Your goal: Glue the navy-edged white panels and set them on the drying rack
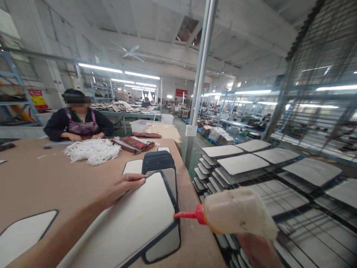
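My left hand (126, 187) pinches the far left edge of a white panel (134, 216) with a dark border, fingers together on top. The panel lies tilted over other panels at the table's right edge. In my right hand (258, 249) is a cloudy squeeze bottle (237, 212), held on its side. Its red nozzle (186, 214) points left, and the tip meets the dark border at the panel's right corner. A small yellowish spot shows on the white face. Part of my right hand is hidden behind the bottle.
A stack of dark-edged panels (158, 162) stands just beyond. White strips (93, 150) are heaped farther back, near a seated person (79, 121). On the right, wire racks (281, 186) hold many similar panels. A metal post (199, 74) rises beside the brown table (80, 182).
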Available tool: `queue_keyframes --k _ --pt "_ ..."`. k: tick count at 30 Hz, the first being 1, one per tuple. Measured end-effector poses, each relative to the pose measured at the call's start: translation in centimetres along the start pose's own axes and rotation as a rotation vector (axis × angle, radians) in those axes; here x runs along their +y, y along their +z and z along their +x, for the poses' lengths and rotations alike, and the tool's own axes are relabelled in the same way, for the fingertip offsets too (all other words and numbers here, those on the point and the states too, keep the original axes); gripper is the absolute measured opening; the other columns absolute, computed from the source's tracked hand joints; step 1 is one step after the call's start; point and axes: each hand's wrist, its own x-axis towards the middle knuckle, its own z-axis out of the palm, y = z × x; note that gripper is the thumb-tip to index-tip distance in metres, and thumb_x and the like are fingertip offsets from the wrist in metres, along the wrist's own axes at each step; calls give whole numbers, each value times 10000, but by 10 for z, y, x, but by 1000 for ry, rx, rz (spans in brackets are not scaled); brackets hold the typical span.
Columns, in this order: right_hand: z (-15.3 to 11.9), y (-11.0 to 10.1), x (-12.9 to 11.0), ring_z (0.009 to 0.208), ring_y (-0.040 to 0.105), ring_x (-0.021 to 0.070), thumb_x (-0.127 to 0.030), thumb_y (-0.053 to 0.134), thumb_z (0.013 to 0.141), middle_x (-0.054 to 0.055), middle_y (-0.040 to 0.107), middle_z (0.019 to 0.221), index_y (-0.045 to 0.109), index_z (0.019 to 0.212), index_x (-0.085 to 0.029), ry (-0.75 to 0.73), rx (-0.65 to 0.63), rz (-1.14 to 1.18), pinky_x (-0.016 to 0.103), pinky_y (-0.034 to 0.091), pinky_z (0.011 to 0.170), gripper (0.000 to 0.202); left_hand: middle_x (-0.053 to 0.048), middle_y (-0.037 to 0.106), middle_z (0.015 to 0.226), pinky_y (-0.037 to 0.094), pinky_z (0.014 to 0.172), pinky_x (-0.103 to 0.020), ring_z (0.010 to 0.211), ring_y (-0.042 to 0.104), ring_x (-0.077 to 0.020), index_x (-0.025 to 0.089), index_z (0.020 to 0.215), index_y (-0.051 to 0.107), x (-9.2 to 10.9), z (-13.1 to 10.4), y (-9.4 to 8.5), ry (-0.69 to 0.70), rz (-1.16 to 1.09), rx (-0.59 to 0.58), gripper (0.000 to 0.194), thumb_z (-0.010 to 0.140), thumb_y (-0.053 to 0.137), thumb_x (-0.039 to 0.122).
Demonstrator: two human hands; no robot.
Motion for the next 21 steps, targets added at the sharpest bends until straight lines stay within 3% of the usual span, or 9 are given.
queue_keyframes --k 5,9,15,18,21 --pt "-2 6 -1 968 646 300 -473 881 598 48 675 1124 577 1199 -406 -45 66 4 417 601 787 677 -47 782 773 514 536 -211 628 691 -177 179 980 756 -3 1 5 3 -81 32 436 645 841 445" --pt "-3 6 5 884 666 259 -439 910 571 11 703 1045 604 1168 -410 -87 139 46 358 611 717 672 -43 785 769 550 578 -235 661 711 -191 190 963 745 -4 1 12 -34 -188 58 458 601 870 439" --pt "-3 16 2 968 682 305 -390 868 651 48 715 1136 594 1175 -367 -114 164 112 451 597 773 592 -36 775 722 553 558 -240 614 706 -190 180 902 732 -8 4 21 -30 -279 105 473 530 907 414" --pt "-7 20 9 922 696 301 -338 896 610 67 730 1106 584 1220 -317 -112 211 84 428 590 763 685 -43 772 717 549 547 -246 605 704 -197 167 899 728 -10 8 23 -5 -283 113 498 511 910 420" --pt "-16 20 27 888 703 303 -389 913 573 88 745 1045 585 1274 -270 -146 227 55 392 601 700 784 -45 770 714 546 555 -251 621 701 -205 163 894 728 -10 13 24 19 -278 171 528 472 919 415"
